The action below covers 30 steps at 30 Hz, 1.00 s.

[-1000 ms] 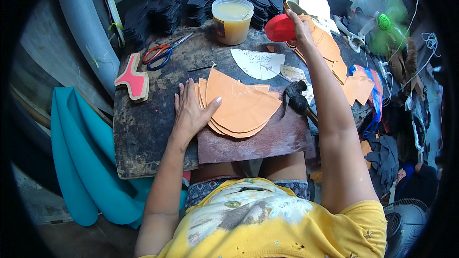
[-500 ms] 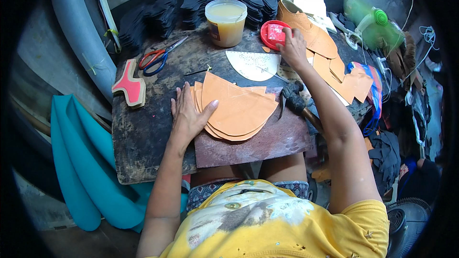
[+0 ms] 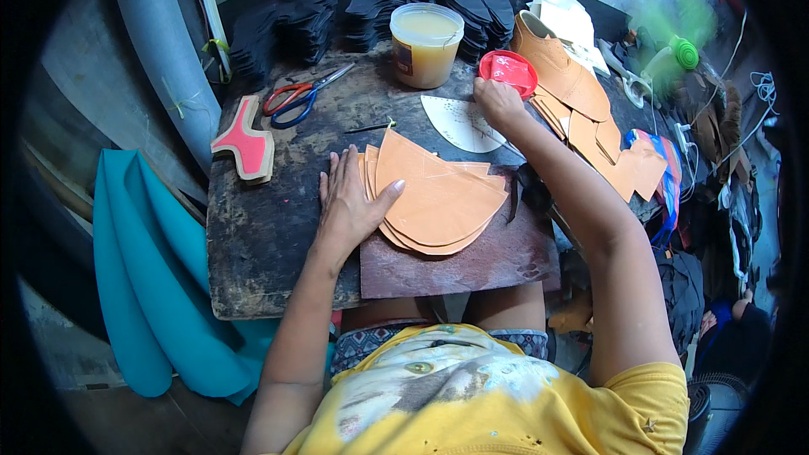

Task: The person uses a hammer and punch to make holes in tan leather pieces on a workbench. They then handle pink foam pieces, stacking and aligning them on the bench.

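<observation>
Tan leather stack (image 3: 438,198): a fan of curved, orange-tan pieces lay near the middle of the worktop (image 3: 261,236), partly over a dark reddish-brown leather sheet (image 3: 472,261) at the near edge.
Left hand (image 3: 350,202): it lay flat, palm down, on the left edge of the stack, fingers (image 3: 333,173) spread and straight, thumb out across the top piece (pressing, not gripping).
Right hand (image 3: 497,103): it reached to the far side of the worktop, fingers curled at the near rim of the red lid (image 3: 508,70); whether they pinched anything could not be told.
Pale pattern piece (image 3: 462,122): a whitish, half-round piece lay just under and left of the right hand, beyond the stack.
Glue tub (image 3: 426,44): a clear round tub of yellowish paste stood open, just left of the red lid.
Scissors (image 3: 299,97): red and blue handles, lying left of the tub.
Pink-faced block (image 3: 244,147): a tan-edged, Y-shaped piece sat at the left edge of the worktop.
Black cut pieces (image 3: 371,4): stacked in rows along the far edge.
More tan pieces (image 3: 590,114): overlapped along the right side, beyond the right forearm.
Teal cloth (image 3: 143,278): hung to the left of the worktop.
</observation>
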Each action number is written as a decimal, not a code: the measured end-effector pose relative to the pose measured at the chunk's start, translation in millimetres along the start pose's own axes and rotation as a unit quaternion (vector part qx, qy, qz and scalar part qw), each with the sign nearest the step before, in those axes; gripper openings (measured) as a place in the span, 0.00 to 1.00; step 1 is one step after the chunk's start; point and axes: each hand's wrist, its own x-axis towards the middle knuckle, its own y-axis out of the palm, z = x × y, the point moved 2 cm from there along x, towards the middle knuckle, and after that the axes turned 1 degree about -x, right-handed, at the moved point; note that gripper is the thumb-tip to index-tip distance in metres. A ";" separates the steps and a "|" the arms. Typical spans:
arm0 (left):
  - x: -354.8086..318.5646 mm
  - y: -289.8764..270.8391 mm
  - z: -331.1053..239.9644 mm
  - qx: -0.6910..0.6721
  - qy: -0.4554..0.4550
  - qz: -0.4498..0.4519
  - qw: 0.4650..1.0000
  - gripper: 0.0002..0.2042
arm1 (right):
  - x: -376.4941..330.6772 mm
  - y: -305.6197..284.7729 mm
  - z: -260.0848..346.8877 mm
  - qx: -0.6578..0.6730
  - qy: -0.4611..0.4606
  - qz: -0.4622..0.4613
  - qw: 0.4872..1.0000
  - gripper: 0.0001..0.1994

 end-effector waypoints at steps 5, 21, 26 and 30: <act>-0.8 -0.7 0.5 0.001 -0.001 0.001 1.000 0.52 | 3.4 3.7 4.5 0.006 0.006 -0.026 1.000 0.08; -118.2 -67.1 13.0 -0.514 0.216 0.422 0.715 0.14 | -55.7 -77.4 20.0 0.453 0.005 -0.020 0.891 0.08; -173.0 6.3 108.0 -0.238 -0.087 0.432 0.865 0.20 | -91.3 -103.4 57.0 0.519 -0.062 -0.020 0.852 0.09; -166.0 83.8 189.7 0.117 -0.025 0.183 0.976 0.20 | -123.0 -101.4 71.2 0.587 -0.068 0.005 0.807 0.10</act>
